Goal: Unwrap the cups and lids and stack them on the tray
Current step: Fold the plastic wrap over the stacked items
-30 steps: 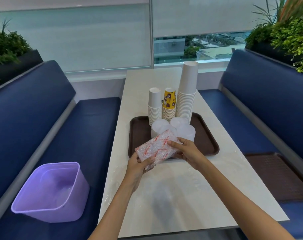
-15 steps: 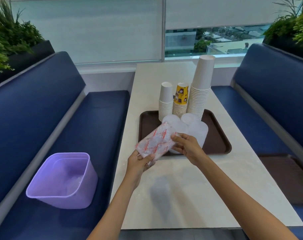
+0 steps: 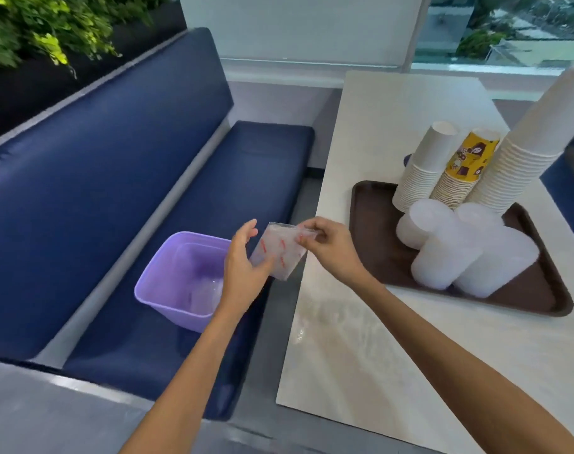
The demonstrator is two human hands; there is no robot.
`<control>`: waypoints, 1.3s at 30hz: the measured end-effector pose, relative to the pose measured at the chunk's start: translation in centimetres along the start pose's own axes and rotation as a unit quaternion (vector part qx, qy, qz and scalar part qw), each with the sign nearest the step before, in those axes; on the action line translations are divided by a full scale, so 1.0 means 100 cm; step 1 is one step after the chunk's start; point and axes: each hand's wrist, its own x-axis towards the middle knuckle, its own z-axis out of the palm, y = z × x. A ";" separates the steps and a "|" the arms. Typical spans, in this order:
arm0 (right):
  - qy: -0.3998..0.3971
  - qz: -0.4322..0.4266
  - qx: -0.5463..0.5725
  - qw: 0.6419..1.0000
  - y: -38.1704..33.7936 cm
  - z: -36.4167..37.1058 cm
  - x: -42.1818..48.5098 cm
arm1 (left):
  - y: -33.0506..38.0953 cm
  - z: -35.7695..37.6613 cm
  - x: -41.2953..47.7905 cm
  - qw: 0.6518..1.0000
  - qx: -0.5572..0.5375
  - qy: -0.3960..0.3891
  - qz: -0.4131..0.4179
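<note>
A clear plastic wrapper (image 3: 280, 252) with red print is held between both hands, off the table's left edge and just right of the purple bin (image 3: 180, 280). My left hand (image 3: 243, 263) holds its lower end. My right hand (image 3: 328, 244) pinches its upper corner. On the brown tray (image 3: 538, 290) stand two stacks of white paper cups (image 3: 420, 172), a stack of yellow printed cups (image 3: 462, 172) and several stacks of translucent lids (image 3: 456, 250).
The purple bin sits on the blue bench seat (image 3: 233, 178) left of the white table (image 3: 393, 355) and holds clear plastic. A planter (image 3: 49, 37) runs behind the bench back. A window lies beyond the table's far end.
Both hands have carried the wrapper left from in front of the tray to beside the bin. The view has swung left and down.
</note>
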 end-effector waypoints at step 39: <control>-0.043 0.122 -0.012 0.992 0.065 0.148 0.044 | -0.118 -0.042 0.067 0.984 0.006 0.037 -0.172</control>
